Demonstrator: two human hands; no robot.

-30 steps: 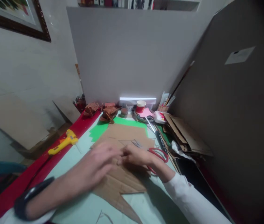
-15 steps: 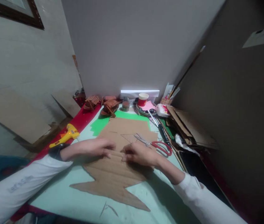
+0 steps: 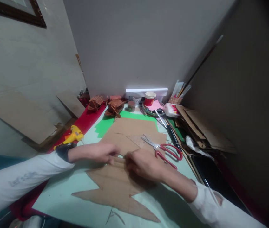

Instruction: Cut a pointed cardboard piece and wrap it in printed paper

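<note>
A brown cardboard cutout with pointed ends (image 3: 115, 190) lies on the pale green tabletop in front of me. My left hand (image 3: 104, 153) has its fingers closed on the cutout's far edge, which is bent up in a narrow strip. Close beside it, my right hand (image 3: 144, 164) pinches the same edge, its fingertips partly hidden behind the knuckles. Just beyond the right hand, red-handled scissors (image 3: 158, 146) rest with open blades on a larger cardboard sheet (image 3: 136, 125). Pencil lines mark that sheet.
A yellow glue gun (image 3: 74, 134) lies at left on a red cloth. Small brown model boats (image 3: 114, 108), a red paper cup (image 3: 149, 99) and green paper (image 3: 104, 127) are at the back. Stacked cardboard (image 3: 203, 129) and a dark flat panel (image 3: 216, 175) line the right side.
My right hand has shifted slightly toward me and turned along the cutout's edge, uncovering more of the scissors. The left hand stays on the edge. The whole view has shifted slightly.
</note>
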